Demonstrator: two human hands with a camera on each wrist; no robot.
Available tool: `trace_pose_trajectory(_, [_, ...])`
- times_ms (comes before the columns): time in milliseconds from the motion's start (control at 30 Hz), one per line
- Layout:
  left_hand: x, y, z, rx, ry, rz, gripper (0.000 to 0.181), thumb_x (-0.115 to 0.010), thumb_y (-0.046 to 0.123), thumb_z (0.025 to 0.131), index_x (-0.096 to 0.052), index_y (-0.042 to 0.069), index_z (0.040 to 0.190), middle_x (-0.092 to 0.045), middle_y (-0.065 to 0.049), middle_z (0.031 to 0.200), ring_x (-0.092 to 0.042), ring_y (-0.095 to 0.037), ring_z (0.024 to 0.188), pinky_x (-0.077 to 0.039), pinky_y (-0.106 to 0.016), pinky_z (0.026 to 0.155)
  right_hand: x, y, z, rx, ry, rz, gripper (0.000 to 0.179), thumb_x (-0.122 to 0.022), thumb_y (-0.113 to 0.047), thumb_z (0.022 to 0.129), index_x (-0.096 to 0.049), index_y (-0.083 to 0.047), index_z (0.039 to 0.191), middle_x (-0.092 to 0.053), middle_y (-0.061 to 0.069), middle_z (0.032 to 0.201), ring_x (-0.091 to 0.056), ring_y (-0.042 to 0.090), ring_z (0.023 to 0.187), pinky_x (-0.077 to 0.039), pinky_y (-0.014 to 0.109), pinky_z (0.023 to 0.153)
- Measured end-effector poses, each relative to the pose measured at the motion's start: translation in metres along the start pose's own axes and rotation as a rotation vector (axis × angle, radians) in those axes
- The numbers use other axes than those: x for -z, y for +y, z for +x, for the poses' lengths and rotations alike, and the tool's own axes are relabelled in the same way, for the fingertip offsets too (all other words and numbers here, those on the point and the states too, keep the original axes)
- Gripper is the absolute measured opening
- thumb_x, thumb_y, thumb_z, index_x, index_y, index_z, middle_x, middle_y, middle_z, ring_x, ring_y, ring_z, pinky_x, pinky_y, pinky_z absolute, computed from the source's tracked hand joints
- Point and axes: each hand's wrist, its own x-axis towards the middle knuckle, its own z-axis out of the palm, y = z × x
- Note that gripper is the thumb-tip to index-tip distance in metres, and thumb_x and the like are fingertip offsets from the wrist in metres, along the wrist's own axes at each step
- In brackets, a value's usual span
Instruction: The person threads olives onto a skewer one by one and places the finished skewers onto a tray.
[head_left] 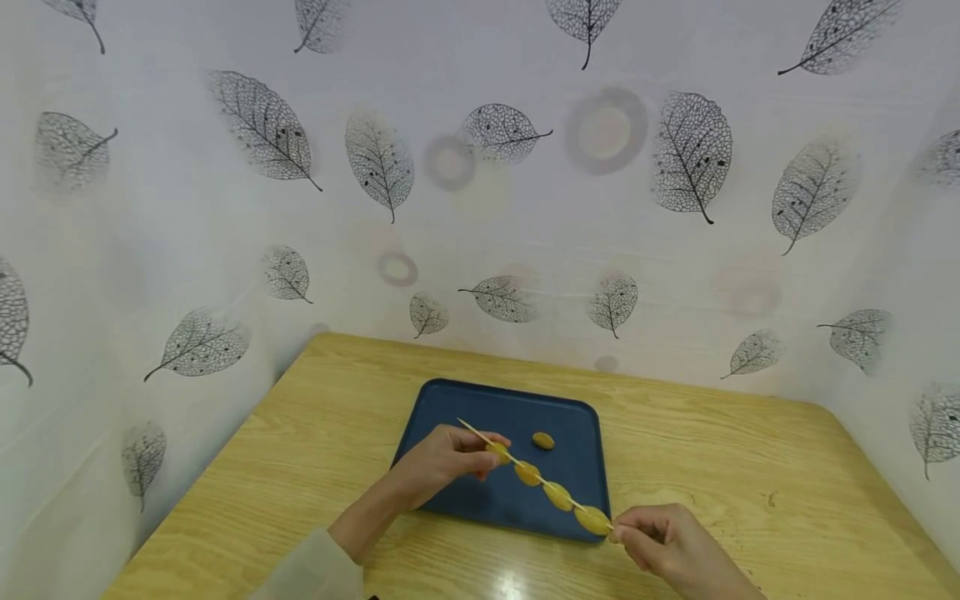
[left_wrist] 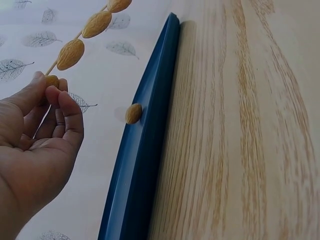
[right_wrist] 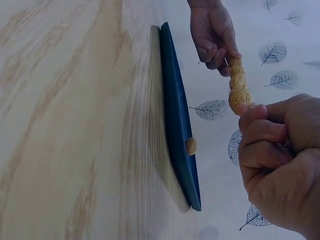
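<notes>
A thin wooden skewer [head_left: 472, 429] runs slantwise above the tray, threaded with several yellow, wrinkled date-like dried fruits [head_left: 557, 496]. Near its pointed end, my left hand [head_left: 442, 462] pinches the uppermost fruit [left_wrist: 51, 81] between thumb and fingers; the tip sticks out beyond it. At the lower end, my right hand [head_left: 667, 542] pinches the skewer beside the largest fruit [right_wrist: 240, 97], with the other fingers curled in. One loose fruit [head_left: 543, 440] of the same kind lies on the dark blue tray [head_left: 465, 400], apart from both hands.
The tray rests on a light wood-grain table [head_left: 750, 467]. Behind and along the sides hangs a pale curtain-like covering [head_left: 525, 233] printed with black skeleton leaves. My left forearm wears a light sleeve [head_left: 315, 567].
</notes>
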Motion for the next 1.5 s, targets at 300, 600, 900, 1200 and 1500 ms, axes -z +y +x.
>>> trace_pose_trajectory(300, [-0.0026, 0.0004, 0.0004, 0.012, 0.001, 0.003, 0.027, -0.07, 0.021, 0.101, -0.068, 0.005, 0.08, -0.06, -0.022, 0.142, -0.052, -0.03, 0.135, -0.052, -0.04, 0.098, -0.0009, -0.0003, 0.0003, 0.001, 0.006, 0.011, 0.027, -0.053, -0.009, 0.109, -0.067, 0.012, 0.1, -0.036, 0.02, 0.061, -0.026, 0.034, 0.047, -0.031, 0.037, 0.044])
trace_pose_trajectory(600, [-0.0048, 0.0014, 0.0009, 0.011, -0.001, 0.012, 0.028, -0.07, 0.021, 0.101, -0.068, 0.001, 0.081, -0.06, -0.021, 0.142, -0.052, -0.029, 0.134, -0.052, -0.04, 0.098, -0.0003, 0.0007, 0.0001, -0.011, 0.009, 0.007, 0.027, -0.052, -0.009, 0.109, -0.068, 0.011, 0.102, -0.037, 0.02, 0.061, -0.025, 0.032, 0.046, -0.031, 0.037, 0.043])
trace_pose_trajectory(900, [-0.0064, 0.0037, 0.0026, 0.008, 0.007, -0.016, 0.025, -0.071, 0.02, 0.1, -0.071, -0.004, 0.091, -0.061, -0.02, 0.14, -0.053, -0.027, 0.133, -0.051, -0.04, 0.1, -0.0001, 0.001, 0.0017, -0.015, -0.004, -0.017, 0.027, -0.052, -0.011, 0.109, -0.068, 0.01, 0.102, -0.045, 0.012, 0.062, -0.026, 0.024, 0.045, -0.029, 0.037, 0.041])
trace_pose_trajectory(1200, [-0.0082, 0.0012, 0.0046, 0.002, 0.032, -0.06, 0.023, -0.072, 0.018, 0.1, -0.077, -0.003, 0.11, -0.061, -0.021, 0.14, -0.061, -0.024, 0.12, -0.052, -0.037, 0.099, 0.0015, 0.0024, 0.0054, -0.066, -0.002, -0.025, 0.029, -0.048, -0.008, 0.11, -0.069, 0.011, 0.106, -0.046, 0.004, 0.061, -0.024, 0.014, 0.044, -0.025, 0.036, 0.04])
trace_pose_trajectory(1500, [-0.0089, 0.0001, 0.0054, 0.003, 0.052, -0.069, 0.033, -0.069, 0.017, 0.102, -0.071, -0.009, 0.123, -0.059, -0.02, 0.144, -0.06, -0.037, 0.123, -0.053, -0.037, 0.099, 0.0027, 0.0011, 0.0039, 0.01, 0.061, -0.087, 0.026, -0.047, -0.004, 0.11, -0.068, 0.009, 0.105, -0.044, 0.011, 0.06, -0.028, 0.021, 0.043, -0.033, 0.033, 0.042])
